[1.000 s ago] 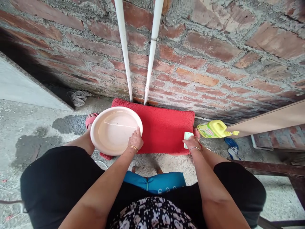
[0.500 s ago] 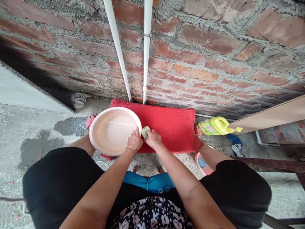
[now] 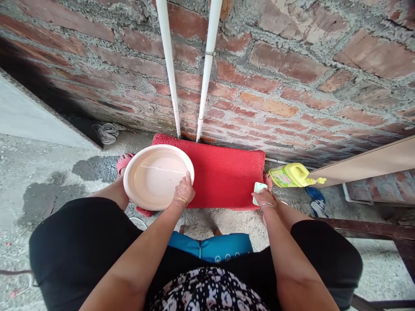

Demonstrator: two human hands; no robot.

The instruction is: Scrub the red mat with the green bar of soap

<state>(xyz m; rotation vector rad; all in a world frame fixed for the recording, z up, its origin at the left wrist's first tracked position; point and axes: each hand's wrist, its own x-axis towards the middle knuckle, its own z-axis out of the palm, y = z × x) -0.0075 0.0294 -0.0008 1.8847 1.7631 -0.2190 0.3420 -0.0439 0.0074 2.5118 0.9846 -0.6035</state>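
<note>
A pale pink basin [image 3: 152, 204] with clear water in it stands on the left part of a red cloth [image 3: 227, 172], which looks thick and fluffy. My left hand [image 3: 184, 191] is closed over the basin's right rim. At the cloth's right end, beside my right foot, my right hand [image 3: 264, 196] grips a small pale green and white block with rounded corners [image 3: 259, 187]. Its underside is hidden, so its exact kind does not show.
A yellow detergent bottle [image 3: 290, 176] lies beyond my right foot, near blue-and-white footwear [image 3: 317, 201]. Two white pipes [image 3: 204, 93] run down the brick wall [image 3: 269, 69]. A grey rag [image 3: 107, 133] lies at the left; a blue cushioned seat [image 3: 223, 247] is under me.
My right hand has carried the pale green block from beside the basin rightward to the cloth's right end. My left hand stays on the basin rim. The view has shifted slightly.
</note>
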